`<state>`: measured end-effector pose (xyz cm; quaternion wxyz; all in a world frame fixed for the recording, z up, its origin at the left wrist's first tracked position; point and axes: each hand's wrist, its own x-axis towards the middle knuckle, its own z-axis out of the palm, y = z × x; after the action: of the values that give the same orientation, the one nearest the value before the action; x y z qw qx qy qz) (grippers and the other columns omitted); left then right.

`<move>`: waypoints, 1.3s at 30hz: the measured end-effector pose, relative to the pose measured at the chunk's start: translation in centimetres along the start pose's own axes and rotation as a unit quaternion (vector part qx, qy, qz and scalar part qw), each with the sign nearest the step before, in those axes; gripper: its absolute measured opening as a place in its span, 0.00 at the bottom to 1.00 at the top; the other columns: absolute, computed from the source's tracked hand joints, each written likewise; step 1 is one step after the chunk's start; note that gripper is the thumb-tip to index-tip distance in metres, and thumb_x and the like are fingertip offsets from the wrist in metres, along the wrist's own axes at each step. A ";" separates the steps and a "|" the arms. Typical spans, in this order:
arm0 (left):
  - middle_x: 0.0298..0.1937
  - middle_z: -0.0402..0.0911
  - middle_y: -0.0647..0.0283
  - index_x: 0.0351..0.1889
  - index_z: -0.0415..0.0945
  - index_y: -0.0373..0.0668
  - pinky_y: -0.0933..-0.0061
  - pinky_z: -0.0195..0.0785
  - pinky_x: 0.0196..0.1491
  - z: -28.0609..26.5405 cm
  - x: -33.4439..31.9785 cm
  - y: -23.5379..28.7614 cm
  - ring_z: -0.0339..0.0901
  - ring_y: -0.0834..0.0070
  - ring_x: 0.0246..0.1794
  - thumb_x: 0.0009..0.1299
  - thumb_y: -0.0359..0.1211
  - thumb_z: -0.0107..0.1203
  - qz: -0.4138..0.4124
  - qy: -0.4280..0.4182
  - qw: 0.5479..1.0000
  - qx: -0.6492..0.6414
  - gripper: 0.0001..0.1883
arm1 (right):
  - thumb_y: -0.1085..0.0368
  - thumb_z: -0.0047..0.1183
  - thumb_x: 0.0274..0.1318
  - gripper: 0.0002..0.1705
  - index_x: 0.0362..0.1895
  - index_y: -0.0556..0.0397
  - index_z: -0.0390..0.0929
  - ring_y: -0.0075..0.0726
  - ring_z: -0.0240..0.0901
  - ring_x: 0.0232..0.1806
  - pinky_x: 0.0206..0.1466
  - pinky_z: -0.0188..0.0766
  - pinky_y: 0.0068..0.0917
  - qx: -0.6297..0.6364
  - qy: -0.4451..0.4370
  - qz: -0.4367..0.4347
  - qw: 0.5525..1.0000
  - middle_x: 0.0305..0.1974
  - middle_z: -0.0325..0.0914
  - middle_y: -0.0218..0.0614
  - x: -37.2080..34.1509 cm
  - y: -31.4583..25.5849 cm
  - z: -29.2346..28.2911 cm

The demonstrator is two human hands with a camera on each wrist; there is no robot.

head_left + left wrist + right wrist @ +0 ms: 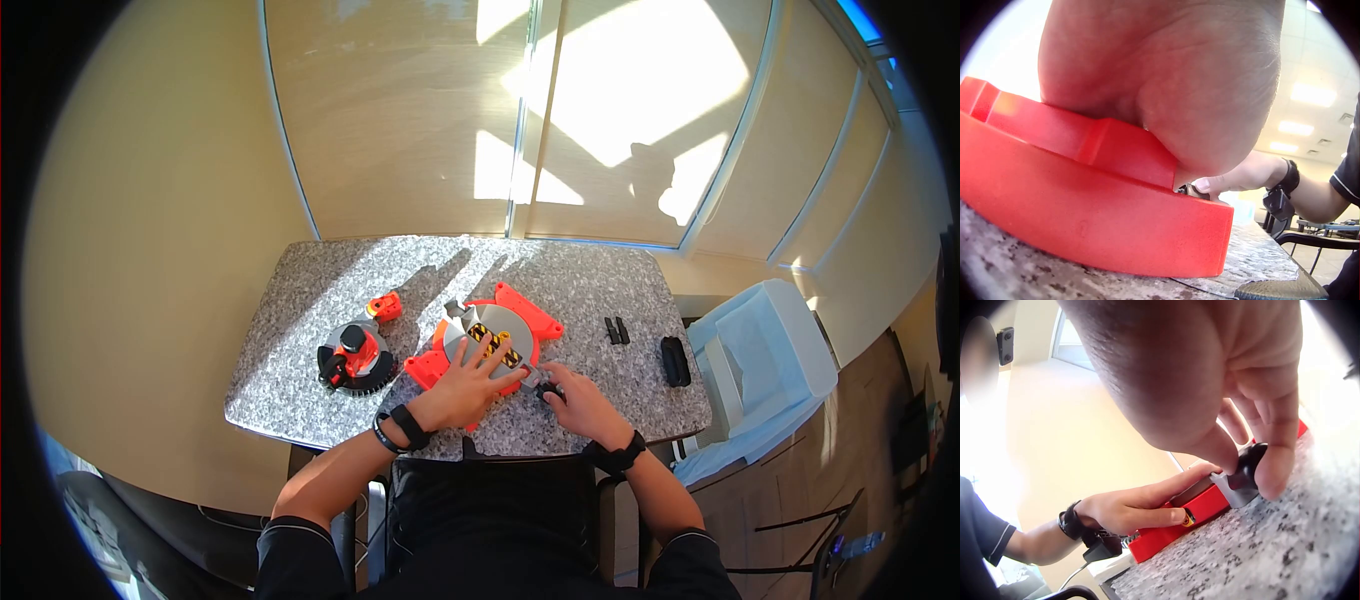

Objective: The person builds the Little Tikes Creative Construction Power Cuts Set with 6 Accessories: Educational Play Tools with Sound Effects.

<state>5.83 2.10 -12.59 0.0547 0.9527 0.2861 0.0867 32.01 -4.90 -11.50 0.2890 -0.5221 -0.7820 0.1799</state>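
A red base [528, 312] with a grey round turntable [517, 333] and a yellow-and-black striped strip lies on the granite-patterned table. It resembles the base of a mitre saw. My left hand [465, 392] rests on it with fingers spread over the turntable; the left wrist view has its palm heel against the red side wall [1091, 206]. At the near right side of the base, my right hand [587, 405] pinches a black knob [1249, 464] between thumb and fingers. A grey arm [1233, 492] joins this knob to the base.
Left of the base stands a red and black saw head [356, 358] with a round toothed edge, a red-orange piece [384, 307] behind it. Two small black pieces [617, 330] and a black case [675, 361] lie to the right. Beyond the table edge is a blue-covered bin [765, 350].
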 end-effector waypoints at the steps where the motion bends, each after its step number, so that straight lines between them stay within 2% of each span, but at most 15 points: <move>1: 0.87 0.45 0.47 0.83 0.57 0.69 0.22 0.36 0.78 0.1 0.0 0.0 0.41 0.35 0.85 0.74 0.32 0.57 0.000 0.004 1.000 0.010 0.40 | 0.69 0.63 0.61 0.32 0.68 0.54 0.68 0.62 0.83 0.50 0.54 0.79 0.49 0.000 0.000 0.000 1.000 0.49 0.83 0.55 0.0 0.1 0.0; 4: 0.86 0.46 0.45 0.82 0.58 0.68 0.19 0.35 0.77 -0.1 0.0 0.0 0.40 0.33 0.85 0.74 0.30 0.56 0.004 0.000 1.000 -0.006 0.39 | 0.70 0.60 0.63 0.30 0.68 0.55 0.68 0.65 0.82 0.52 0.55 0.78 0.51 -0.010 -0.026 0.034 0.999 0.49 0.84 0.59 0.1 -0.1 -0.1; 10: 0.86 0.46 0.45 0.82 0.58 0.68 0.20 0.36 0.77 -0.3 0.0 0.0 0.40 0.33 0.85 0.73 0.30 0.56 0.003 0.000 1.000 -0.007 0.39 | 0.66 0.66 0.59 0.34 0.68 0.55 0.68 0.58 0.81 0.54 0.55 0.80 0.46 -0.019 -0.012 0.018 1.000 0.51 0.79 0.52 0.1 -1.6 -0.9; 12: 0.86 0.45 0.45 0.82 0.58 0.68 0.19 0.36 0.77 -0.2 0.0 0.0 0.40 0.33 0.85 0.73 0.30 0.56 0.004 0.003 1.000 -0.008 0.39 | 0.68 0.66 0.59 0.34 0.67 0.57 0.67 0.63 0.78 0.56 0.59 0.77 0.48 0.022 -0.051 0.071 0.996 0.58 0.73 0.53 0.2 -2.2 -1.3; 16: 0.86 0.46 0.47 0.82 0.58 0.69 0.21 0.38 0.77 -0.2 0.0 0.1 0.43 0.34 0.85 0.75 0.34 0.57 0.000 0.002 1.000 0.013 0.38 | 0.68 0.65 0.60 0.31 0.66 0.56 0.68 0.62 0.79 0.55 0.58 0.77 0.48 0.015 -0.037 0.053 0.998 0.57 0.75 0.54 0.0 -0.5 -0.3; 18: 0.86 0.46 0.46 0.82 0.57 0.68 0.20 0.37 0.77 -0.4 0.0 0.1 0.41 0.34 0.85 0.74 0.32 0.56 0.001 -0.002 1.000 0.002 0.39 | 0.67 0.65 0.61 0.28 0.63 0.55 0.70 0.58 0.82 0.50 0.52 0.79 0.46 -0.015 0.010 -0.008 1.000 0.50 0.80 0.52 -0.1 0.3 0.2; 22: 0.86 0.45 0.45 0.82 0.56 0.68 0.19 0.35 0.77 -0.2 0.0 0.0 0.40 0.33 0.85 0.73 0.30 0.56 0.003 -0.002 1.000 -0.009 0.40 | 0.67 0.62 0.64 0.26 0.63 0.55 0.70 0.60 0.83 0.46 0.52 0.79 0.48 0.000 -0.014 0.009 1.000 0.50 0.82 0.53 0.0 0.8 0.3; 24: 0.86 0.45 0.45 0.82 0.57 0.68 0.20 0.36 0.77 -0.3 0.0 0.1 0.40 0.33 0.85 0.74 0.31 0.56 0.000 -0.005 1.000 -0.001 0.39 | 0.63 0.63 0.64 0.26 0.63 0.55 0.70 0.59 0.84 0.43 0.52 0.79 0.47 -0.003 -0.021 0.029 0.999 0.50 0.84 0.52 0.0 0.7 0.3; 31: 0.87 0.45 0.46 0.82 0.59 0.68 0.21 0.36 0.77 -0.3 0.0 0.1 0.41 0.34 0.85 0.75 0.32 0.56 -0.001 -0.005 1.000 0.004 0.38 | 0.65 0.70 0.57 0.30 0.61 0.55 0.72 0.54 0.84 0.46 0.48 0.81 0.40 -0.021 0.021 -0.012 1.000 0.51 0.80 0.50 0.1 -0.8 -0.4; 33: 0.87 0.45 0.46 0.82 0.59 0.68 0.21 0.36 0.77 -0.3 0.0 0.1 0.41 0.34 0.85 0.75 0.32 0.57 -0.002 -0.005 1.000 0.004 0.38 | 0.67 0.69 0.56 0.28 0.59 0.57 0.71 0.59 0.81 0.53 0.57 0.78 0.47 0.022 -0.045 0.065 0.997 0.53 0.76 0.50 0.3 -1.9 -1.2; 34: 0.87 0.45 0.46 0.82 0.59 0.68 0.21 0.36 0.77 -0.3 0.0 0.1 0.41 0.34 0.85 0.75 0.32 0.57 -0.002 -0.006 1.000 0.004 0.38 | 0.67 0.69 0.56 0.28 0.59 0.57 0.71 0.59 0.81 0.53 0.57 0.78 0.47 0.022 -0.045 0.065 0.997 0.53 0.76 0.50 0.2 -1.6 -1.0; 37: 0.87 0.45 0.46 0.82 0.59 0.68 0.21 0.36 0.77 -0.1 0.0 0.1 0.41 0.34 0.85 0.75 0.32 0.57 -0.002 -0.002 1.000 0.004 0.38 | 0.68 0.66 0.59 0.25 0.58 0.57 0.71 0.60 0.81 0.53 0.56 0.78 0.48 0.022 -0.018 0.038 0.999 0.51 0.78 0.52 0.1 -0.1 -0.1; 39: 0.87 0.45 0.46 0.82 0.58 0.68 0.21 0.36 0.77 -0.3 0.0 0.1 0.41 0.34 0.85 0.74 0.32 0.57 -0.002 -0.004 1.000 0.005 0.38 | 0.69 0.64 0.61 0.24 0.59 0.59 0.72 0.59 0.83 0.50 0.52 0.80 0.45 0.001 0.002 -0.005 1.000 0.49 0.82 0.54 0.1 0.3 0.1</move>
<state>5.84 1.99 -12.31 0.0509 0.9527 0.2884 0.0808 32.14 -4.69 -11.74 0.2922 -0.5185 -0.7836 0.1779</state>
